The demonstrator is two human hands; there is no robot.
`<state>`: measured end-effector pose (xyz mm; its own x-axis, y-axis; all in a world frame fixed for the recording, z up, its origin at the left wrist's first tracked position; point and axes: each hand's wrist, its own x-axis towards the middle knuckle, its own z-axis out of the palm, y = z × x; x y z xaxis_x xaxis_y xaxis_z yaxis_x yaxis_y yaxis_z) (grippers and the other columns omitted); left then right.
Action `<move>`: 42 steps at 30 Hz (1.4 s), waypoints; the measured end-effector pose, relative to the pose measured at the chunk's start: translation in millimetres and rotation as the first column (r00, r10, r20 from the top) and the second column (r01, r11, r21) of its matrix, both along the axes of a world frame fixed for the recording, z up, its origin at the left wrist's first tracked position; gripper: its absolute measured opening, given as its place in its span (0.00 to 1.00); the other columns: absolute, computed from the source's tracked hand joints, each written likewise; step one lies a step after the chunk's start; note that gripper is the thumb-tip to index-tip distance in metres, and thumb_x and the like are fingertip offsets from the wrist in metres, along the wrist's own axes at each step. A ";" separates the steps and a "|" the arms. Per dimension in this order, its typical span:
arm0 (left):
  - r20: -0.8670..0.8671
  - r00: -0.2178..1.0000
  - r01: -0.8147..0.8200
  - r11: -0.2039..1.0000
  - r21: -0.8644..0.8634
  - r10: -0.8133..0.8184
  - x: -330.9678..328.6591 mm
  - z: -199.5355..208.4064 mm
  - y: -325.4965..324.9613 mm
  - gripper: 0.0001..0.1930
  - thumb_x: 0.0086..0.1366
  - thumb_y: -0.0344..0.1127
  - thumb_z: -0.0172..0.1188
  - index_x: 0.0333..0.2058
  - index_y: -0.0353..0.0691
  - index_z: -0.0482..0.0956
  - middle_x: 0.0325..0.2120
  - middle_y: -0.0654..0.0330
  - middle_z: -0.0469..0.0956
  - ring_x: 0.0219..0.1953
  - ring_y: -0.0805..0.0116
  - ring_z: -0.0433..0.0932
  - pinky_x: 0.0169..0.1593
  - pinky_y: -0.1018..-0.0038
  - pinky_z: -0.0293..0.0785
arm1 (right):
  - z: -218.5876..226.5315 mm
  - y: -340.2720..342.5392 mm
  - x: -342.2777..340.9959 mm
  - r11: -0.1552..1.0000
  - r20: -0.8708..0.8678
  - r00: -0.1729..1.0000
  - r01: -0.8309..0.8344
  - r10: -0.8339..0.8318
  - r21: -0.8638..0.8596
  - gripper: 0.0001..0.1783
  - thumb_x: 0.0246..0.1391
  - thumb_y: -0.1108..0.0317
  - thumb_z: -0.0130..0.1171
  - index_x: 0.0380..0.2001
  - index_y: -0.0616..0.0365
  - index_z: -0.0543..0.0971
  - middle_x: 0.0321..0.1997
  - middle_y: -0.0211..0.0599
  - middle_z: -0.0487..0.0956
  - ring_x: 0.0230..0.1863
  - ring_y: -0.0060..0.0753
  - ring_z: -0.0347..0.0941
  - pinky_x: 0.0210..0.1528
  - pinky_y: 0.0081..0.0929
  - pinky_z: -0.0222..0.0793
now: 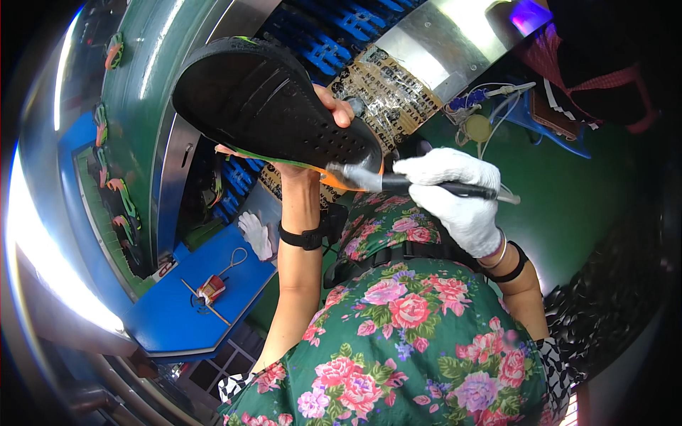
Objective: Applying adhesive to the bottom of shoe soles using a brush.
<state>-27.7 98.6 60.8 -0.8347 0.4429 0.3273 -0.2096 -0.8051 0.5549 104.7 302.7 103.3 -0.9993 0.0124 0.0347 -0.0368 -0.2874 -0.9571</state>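
Note:
A large black shoe sole (249, 99) with small holes toward its heel and an orange and green edge lies tilted in my bare left hand (295, 172). Fingers of that hand wrap the sole from beneath, and some fingertips show over its far edge. My right hand (458, 192), in a white knitted glove, is closed round the dark handle of a brush (394, 184). The brush's pale bristles touch the orange edge near the heel end. Part of my left palm is hidden behind the sole.
At the left, a green and metal machine (142, 121) carries several shoe parts (121, 195) along its side. A blue table (167, 312) below holds a white glove (256, 236) and a small red object (211, 290). Tape-covered cardboard (391, 92) lies beyond the sole; a blue tray (561, 135) stands right.

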 end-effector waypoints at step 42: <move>0.136 0.989 0.051 0.996 0.072 -0.060 3.2 -8.1 0.5 0.61 0.39 0.92 0.51 0.47 0.30 0.75 0.40 0.49 0.79 0.36 0.53 0.80 0.45 0.58 0.73 | 15.2 -9.6 3.7 0.857 -0.506 0.848 0.137 0.159 0.497 0.17 0.46 0.74 0.74 0.42 0.50 0.87 0.43 0.36 0.87 0.39 0.37 0.83 0.39 0.31 0.79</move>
<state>-24.5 99.1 52.6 -0.8486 0.4704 0.2418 -0.3259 -0.8252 0.4614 108.5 293.0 118.5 -0.8276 -0.1649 0.5365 -0.5611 0.2177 -0.7986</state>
